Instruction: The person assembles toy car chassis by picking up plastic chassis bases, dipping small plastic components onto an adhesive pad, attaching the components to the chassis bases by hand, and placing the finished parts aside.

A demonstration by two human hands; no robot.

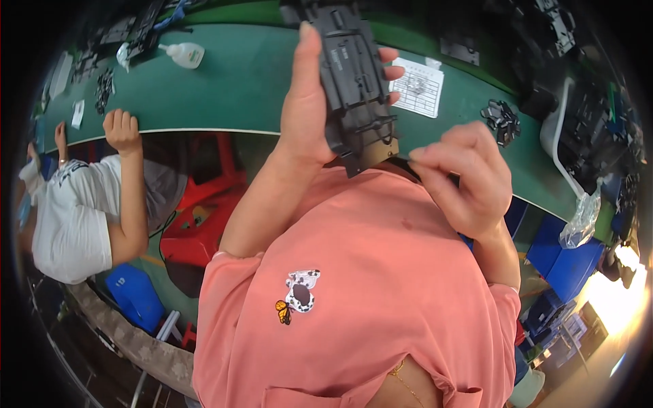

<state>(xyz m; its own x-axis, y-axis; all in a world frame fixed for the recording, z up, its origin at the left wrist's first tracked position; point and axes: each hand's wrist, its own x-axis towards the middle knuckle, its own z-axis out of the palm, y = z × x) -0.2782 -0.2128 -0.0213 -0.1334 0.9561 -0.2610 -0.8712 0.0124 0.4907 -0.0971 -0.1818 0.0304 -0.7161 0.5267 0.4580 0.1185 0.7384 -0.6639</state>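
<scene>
The left hand (303, 126) gripped a black plastic housing (348, 68), the thumb lying along its left side and the fingertips curling round its right edge. The housing was held up in front of the chest, at the near side of a green bench (235, 85), its long body running toward the top of the picture and its lower end showing a tan piece (381, 152). Just beside that lower end, the right hand (469, 177) was curled with thumb and forefinger drawn together in a pinch (whether anything small sat between the tips, I could not tell). Beyond the fingers of the left hand lay a white printed sheet (425, 102), and to the right of it a heap of small black parts (501, 122). Farther left on the bench were a white bottle (185, 56), lying on its side, and a scatter of dark pieces (104, 90). A co-worker in a white shirt (71, 217) sat on the left, one closed fist (122, 132) resting near the bench edge, with a red stool (194, 234) between that person and the pink shirt (367, 272) of the wearer.
</scene>
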